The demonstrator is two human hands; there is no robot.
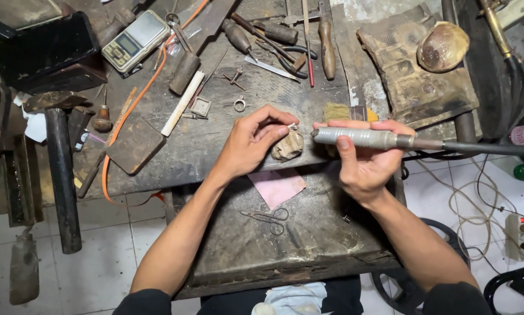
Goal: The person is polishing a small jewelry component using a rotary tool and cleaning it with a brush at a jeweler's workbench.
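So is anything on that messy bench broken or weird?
Nothing looks broken. The bench is scuffed and crowded with tools, but that is clutter, not damage. The left hand pinches a small piece over a worn block, and the right hand holds a metal handpiece level. A pink paper lies crooked.

Pretty grimy dark counter [215, 146], scuffed all over. On it: a small digital scale [135, 39], a white stick [182, 103], a little ring [239, 104], files and pliers (wooden handles mostly) up top [285, 41], an orange cord [135, 99]. Lower tray [308, 251] has small scissors [268, 218] and a pink paper scrap [276, 186].
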